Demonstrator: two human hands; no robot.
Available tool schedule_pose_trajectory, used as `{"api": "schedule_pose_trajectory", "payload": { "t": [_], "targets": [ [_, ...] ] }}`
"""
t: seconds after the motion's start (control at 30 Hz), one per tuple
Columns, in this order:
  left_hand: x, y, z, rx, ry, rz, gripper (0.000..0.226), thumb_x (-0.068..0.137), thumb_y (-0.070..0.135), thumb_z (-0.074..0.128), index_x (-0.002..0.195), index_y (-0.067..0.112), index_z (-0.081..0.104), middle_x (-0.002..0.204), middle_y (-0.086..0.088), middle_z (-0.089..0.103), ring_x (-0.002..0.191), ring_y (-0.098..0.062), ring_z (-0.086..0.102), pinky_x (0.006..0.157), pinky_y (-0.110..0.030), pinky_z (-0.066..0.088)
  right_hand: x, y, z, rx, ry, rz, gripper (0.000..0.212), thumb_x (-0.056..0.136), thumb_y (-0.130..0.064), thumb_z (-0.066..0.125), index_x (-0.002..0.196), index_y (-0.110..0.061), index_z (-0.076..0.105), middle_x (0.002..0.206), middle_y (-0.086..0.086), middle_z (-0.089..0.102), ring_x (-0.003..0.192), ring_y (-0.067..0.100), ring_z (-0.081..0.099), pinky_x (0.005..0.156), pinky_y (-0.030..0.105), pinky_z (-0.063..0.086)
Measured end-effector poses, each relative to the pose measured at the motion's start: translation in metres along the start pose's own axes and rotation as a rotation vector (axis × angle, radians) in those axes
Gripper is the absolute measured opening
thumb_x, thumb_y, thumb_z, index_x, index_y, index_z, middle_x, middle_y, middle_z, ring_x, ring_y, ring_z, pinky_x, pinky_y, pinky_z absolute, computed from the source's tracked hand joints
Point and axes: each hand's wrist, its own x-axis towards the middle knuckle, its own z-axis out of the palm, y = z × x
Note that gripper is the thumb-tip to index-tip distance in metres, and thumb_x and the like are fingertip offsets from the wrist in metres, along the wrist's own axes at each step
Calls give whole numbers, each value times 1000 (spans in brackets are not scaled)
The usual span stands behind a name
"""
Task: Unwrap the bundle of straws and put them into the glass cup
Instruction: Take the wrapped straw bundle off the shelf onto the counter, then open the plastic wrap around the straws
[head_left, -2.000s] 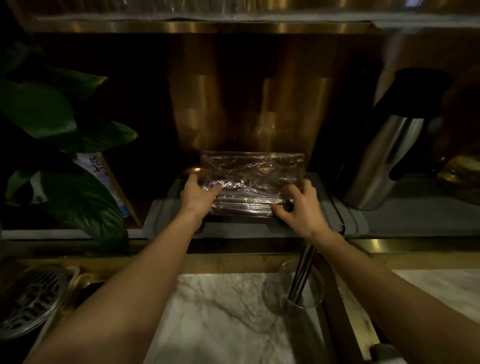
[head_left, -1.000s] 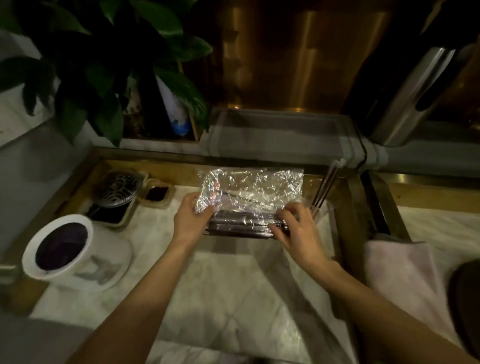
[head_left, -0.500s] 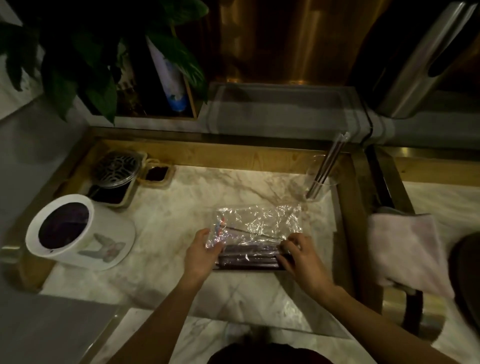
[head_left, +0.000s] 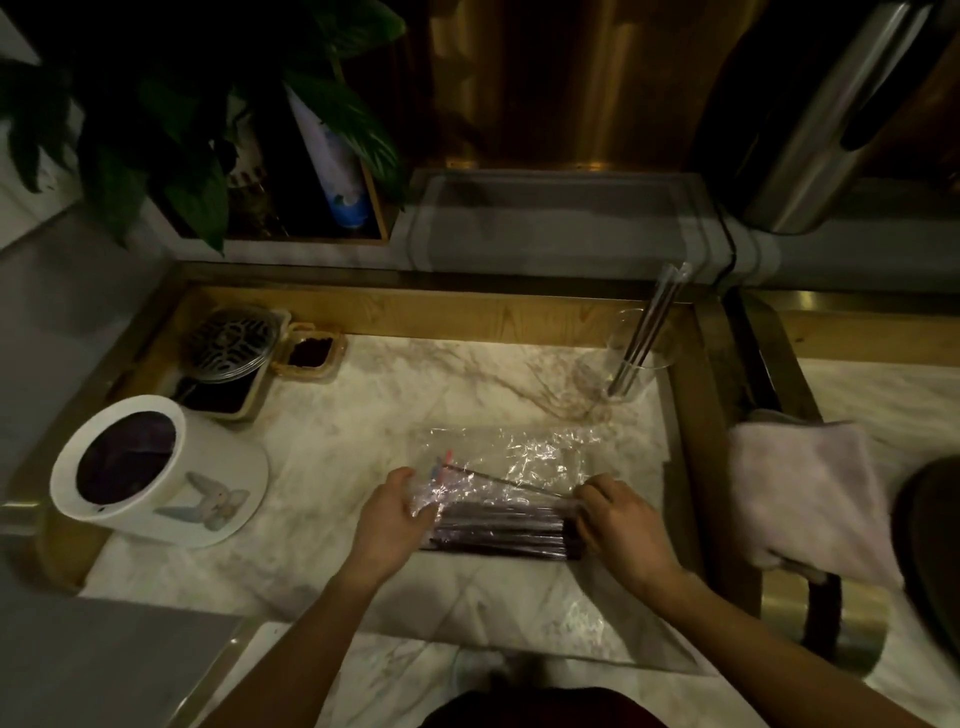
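This looks like a drinks bar or café service station, dimly lit. The counter (head_left: 322, 457) is pale veined marble set in a brass-and-wood frame, with a brushed gold panel (head_left: 561, 78) on the far wall. At far right stands a tall steel thermal jug (head_left: 831, 124) with a black handle. A clear glass cup (head_left: 631, 364) holding a few straws sits at the far right of the marble. On the left are a round metal drain grate (head_left: 228, 338) over a small tray and a white bin (head_left: 156, 478) with a dark liner. A folded cloth (head_left: 810, 493) hangs over a rail at right, and a leafy plant (head_left: 171, 104) fills the far left corner.
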Motion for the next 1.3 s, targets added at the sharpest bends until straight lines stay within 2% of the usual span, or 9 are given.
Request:
{"api": "schedule_pose_trajectory", "payload": {
  "t": [0.1,0.23,0.4,0.53,0.67,0.8,0.93,1.03,1.3],
  "targets": [
    [-1,10,-13,126,57,97,55,82,40,70,127,13,54,123,-13,56,114,-28,51,93,-29,39,11,-1,-14,15,59,-15,11,73,-5,73,80,-8,65,82,10,65,66,31,63,48,33,49],
    [-7,40,-30,124,67,400,49,81,44,70,120,16,61,123,-5,53,121,-22,44,99,-23,31,33,-3,-38,63,156,-16,7,77,-7,73,82,-10,67,81,8,67,63,30,65,49,32,48],
    [-1,101,-38,532,212,672,50,75,53,69,113,21,67,127,-5,60,132,-28,42,109,-61,12,60,1,-71,126,241,-76,5,80,-10,72,81,-11,67,76,5,67,59,18,61,58,24,46],
    [8,149,-39,589,259,781,44,80,54,63,110,23,67,115,2,67,127,-26,48,107,-68,2,76,2,-96,194,214,-90,9,85,-19,68,87,-10,69,81,3,70,64,8,58,63,24,48],
    [17,183,-39,458,170,890,30,87,46,59,100,21,70,103,2,71,109,-19,60,111,-51,14,85,1,-116,333,159,-30,13,86,-25,66,90,-13,70,80,1,72,59,4,61,60,27,53],
    [15,198,-43,324,59,940,23,91,35,59,92,15,71,84,-1,72,79,-21,66,74,-35,48,85,-2,-129,439,111,18,11,85,-27,66,88,-17,69,77,0,71,54,6,63,57,24,54],
    [15,204,-55,264,14,933,15,91,29,61,90,17,70,75,4,69,68,-10,62,67,-32,51,81,-4,-143,532,67,35,13,85,-26,65,89,-14,70,77,-2,70,58,13,65,57,25,55],
    [15,210,-65,249,-83,880,10,91,28,60,90,21,68,69,15,60,65,3,58,63,-18,46,76,-3,-152,653,34,16,12,83,-25,67,92,-17,69,79,-1,69,58,13,64,57,24,55],
    [12,224,-80,223,-208,816,5,90,28,61,86,28,64,71,9,65,65,-1,63,58,-11,50,58,2,-146,760,-25,32,13,82,-18,68,94,-14,72,91,2,72,84,17,66,74,27,53]
  ]
}}
